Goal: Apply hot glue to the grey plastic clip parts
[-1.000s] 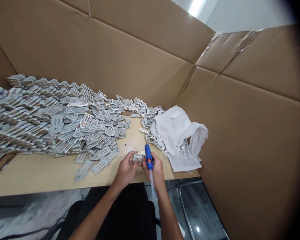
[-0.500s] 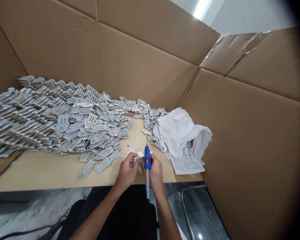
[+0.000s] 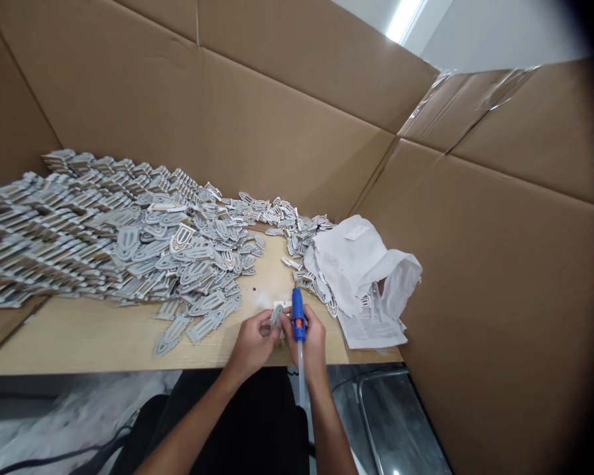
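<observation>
My left hand [image 3: 251, 341] pinches a small grey, shield-shaped cut-out piece [image 3: 277, 314] near the table's front edge. My right hand [image 3: 313, 335] is wrapped round a blue glue gun [image 3: 297, 310], its nozzle pointing away from me and a long clear glue stick [image 3: 301, 376] running out of its back. The right thumb and fingertips also reach the grey piece. A small white piece [image 3: 283, 304] shows just behind my fingers; whether it is held or lies on the table I cannot tell.
Loose grey cut-out pieces [image 3: 198, 264] lie heaped left of my hands, with neat stacks [image 3: 44, 244] beyond. Crumpled white paper [image 3: 346, 257] covers more pieces at the right. Tall cardboard walls [image 3: 287, 112] enclose the wooden table [image 3: 103, 336]. A metal-framed chair [image 3: 400, 422] stands below right.
The grey piece has turned more upright between my fingers. My right hand and the glue gun have shifted slightly right and towards me.
</observation>
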Demonstrator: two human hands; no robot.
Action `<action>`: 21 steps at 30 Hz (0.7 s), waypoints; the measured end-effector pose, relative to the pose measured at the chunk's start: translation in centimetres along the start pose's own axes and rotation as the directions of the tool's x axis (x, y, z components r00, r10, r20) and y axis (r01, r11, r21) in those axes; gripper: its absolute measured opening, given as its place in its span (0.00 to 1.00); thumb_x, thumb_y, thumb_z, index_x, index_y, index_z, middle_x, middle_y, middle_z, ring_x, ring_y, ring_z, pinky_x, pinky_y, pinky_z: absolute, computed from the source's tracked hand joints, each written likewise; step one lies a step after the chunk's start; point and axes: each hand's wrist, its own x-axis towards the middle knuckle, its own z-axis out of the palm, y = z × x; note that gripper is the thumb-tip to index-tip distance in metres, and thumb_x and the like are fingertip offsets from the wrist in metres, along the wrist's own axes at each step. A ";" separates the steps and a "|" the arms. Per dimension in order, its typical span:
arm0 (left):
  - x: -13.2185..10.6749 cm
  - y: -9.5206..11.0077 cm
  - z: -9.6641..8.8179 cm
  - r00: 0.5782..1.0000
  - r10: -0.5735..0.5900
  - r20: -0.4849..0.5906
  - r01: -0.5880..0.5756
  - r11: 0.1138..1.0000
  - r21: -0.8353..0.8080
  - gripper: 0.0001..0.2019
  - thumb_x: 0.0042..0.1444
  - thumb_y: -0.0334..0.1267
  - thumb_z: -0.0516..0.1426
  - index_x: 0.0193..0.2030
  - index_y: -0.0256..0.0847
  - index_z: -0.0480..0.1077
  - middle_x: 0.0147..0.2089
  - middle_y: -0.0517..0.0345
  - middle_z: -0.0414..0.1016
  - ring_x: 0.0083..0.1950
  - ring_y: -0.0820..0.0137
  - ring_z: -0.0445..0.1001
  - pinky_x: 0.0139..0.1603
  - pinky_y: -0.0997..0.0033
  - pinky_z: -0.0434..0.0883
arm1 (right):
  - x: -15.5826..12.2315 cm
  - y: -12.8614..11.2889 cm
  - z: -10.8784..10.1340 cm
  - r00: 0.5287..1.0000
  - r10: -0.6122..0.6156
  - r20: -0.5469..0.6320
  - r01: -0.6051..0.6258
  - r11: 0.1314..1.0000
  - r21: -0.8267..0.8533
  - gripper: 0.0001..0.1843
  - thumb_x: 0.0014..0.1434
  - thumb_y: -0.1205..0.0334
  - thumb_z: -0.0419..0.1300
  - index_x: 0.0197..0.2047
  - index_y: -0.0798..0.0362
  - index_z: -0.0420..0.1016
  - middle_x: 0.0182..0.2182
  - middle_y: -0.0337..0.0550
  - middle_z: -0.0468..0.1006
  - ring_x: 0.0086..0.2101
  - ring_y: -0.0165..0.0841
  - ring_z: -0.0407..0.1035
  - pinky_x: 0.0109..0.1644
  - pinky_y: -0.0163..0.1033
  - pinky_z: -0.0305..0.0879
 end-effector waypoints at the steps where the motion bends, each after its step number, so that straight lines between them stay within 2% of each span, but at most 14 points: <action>1: 0.0 0.0 0.0 1.000 -0.007 -0.003 0.007 0.999 -0.035 0.16 0.59 0.49 0.66 0.45 0.38 0.76 0.42 0.51 0.82 0.44 0.61 0.82 0.50 0.63 0.79 | 0.0 -0.2 -0.1 1.000 0.003 0.020 -0.004 1.000 0.027 0.18 0.62 0.46 0.66 0.41 0.55 0.77 0.32 0.43 0.79 0.30 0.34 0.70 0.37 0.38 0.70; 6: 0.3 0.2 -0.3 0.990 -0.059 -0.128 0.041 0.990 -0.138 0.20 0.57 0.55 0.67 0.37 0.40 0.71 0.31 0.60 0.75 0.34 0.66 0.78 0.38 0.66 0.81 | -0.5 0.4 -1.2 0.984 -0.006 0.179 -0.027 0.983 0.183 0.22 0.63 0.43 0.67 0.43 0.56 0.82 0.34 0.47 0.81 0.32 0.36 0.73 0.38 0.39 0.72; 10: 0.5 0.1 -0.3 0.991 -0.065 -0.117 0.042 0.981 -0.187 0.22 0.54 0.55 0.68 0.43 0.38 0.72 0.37 0.54 0.80 0.39 0.63 0.81 0.43 0.65 0.81 | -1.2 2.2 -1.7 0.951 0.066 0.302 -0.147 0.956 0.254 0.28 0.62 0.36 0.65 0.35 0.57 0.80 0.24 0.43 0.76 0.22 0.30 0.65 0.27 0.36 0.64; 12: 0.5 -0.1 -0.3 0.991 -0.087 -0.104 0.060 0.969 -0.239 0.25 0.53 0.55 0.69 0.46 0.38 0.71 0.42 0.51 0.82 0.41 0.61 0.83 0.45 0.62 0.81 | -1.5 2.9 -1.6 0.941 0.108 0.322 -0.202 0.940 0.276 0.29 0.62 0.34 0.64 0.33 0.56 0.78 0.22 0.41 0.74 0.19 0.28 0.62 0.24 0.34 0.61; 15: 0.5 -0.2 -0.2 0.989 -0.104 -0.101 0.073 0.959 -0.275 0.27 0.51 0.55 0.70 0.47 0.38 0.70 0.43 0.49 0.83 0.44 0.60 0.84 0.48 0.59 0.81 | -1.8 3.4 -1.6 0.934 0.116 0.338 -0.216 0.937 0.274 0.28 0.62 0.35 0.65 0.32 0.55 0.75 0.22 0.42 0.75 0.19 0.27 0.63 0.23 0.33 0.59; 21: 0.4 0.1 0.0 0.988 -0.117 -0.104 0.086 0.960 -0.268 0.27 0.50 0.55 0.70 0.47 0.38 0.70 0.42 0.50 0.83 0.43 0.59 0.84 0.48 0.59 0.81 | -1.6 3.0 -1.4 0.936 0.133 0.327 -0.223 0.941 0.256 0.29 0.61 0.33 0.65 0.32 0.54 0.75 0.23 0.43 0.76 0.20 0.30 0.67 0.24 0.34 0.63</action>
